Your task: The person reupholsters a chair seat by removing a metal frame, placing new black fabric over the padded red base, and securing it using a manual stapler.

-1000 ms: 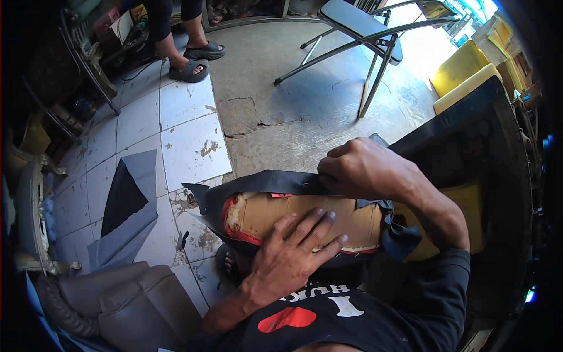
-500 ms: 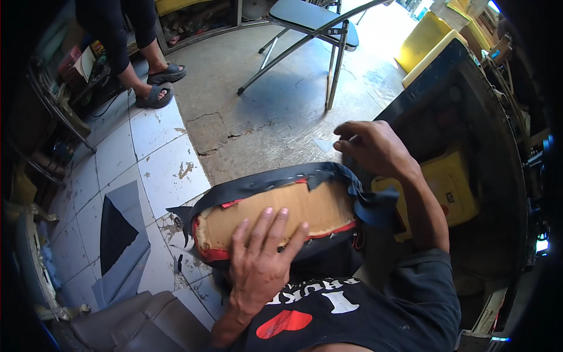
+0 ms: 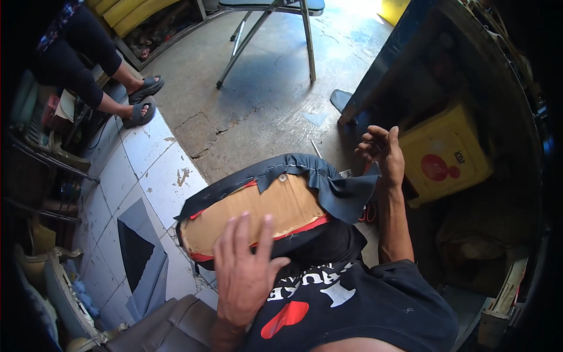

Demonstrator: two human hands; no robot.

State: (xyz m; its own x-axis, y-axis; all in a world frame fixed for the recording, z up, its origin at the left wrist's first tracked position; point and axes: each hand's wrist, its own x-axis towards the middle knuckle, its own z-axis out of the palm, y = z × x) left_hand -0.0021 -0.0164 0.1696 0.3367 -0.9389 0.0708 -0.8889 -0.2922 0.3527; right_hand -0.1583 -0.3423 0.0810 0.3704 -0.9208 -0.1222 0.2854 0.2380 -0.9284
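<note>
A padded seat (image 3: 258,211) lies across my lap, its bare wooden underside facing up. Dark vinyl is folded over its edge and stapled along the far side, and red material shows beneath it. At the right end a loose vinyl flap (image 3: 346,193) sticks out in gathers. My left hand (image 3: 243,273) is open over the near edge of the wood, fingers stretched; contact is hard to tell. Raised beyond the flap, my right hand (image 3: 384,155) has loosely bent fingers, the thumb apart, and nothing visible in it.
Red-handled scissors (image 3: 368,212) and a thin pointed tool (image 3: 316,148) are near the seat's right end. A yellow container (image 3: 448,155) stands at right, a folding chair (image 3: 272,7) ahead. Vinyl scraps (image 3: 141,255) lie on the left tiles; another person's sandalled feet (image 3: 139,112) are beyond.
My view has shifted to the right. The seat has tilted, its right end swinging away from me. My left hand's fingers have lifted or slid toward the near edge; my right hand has turned thumb-up.
</note>
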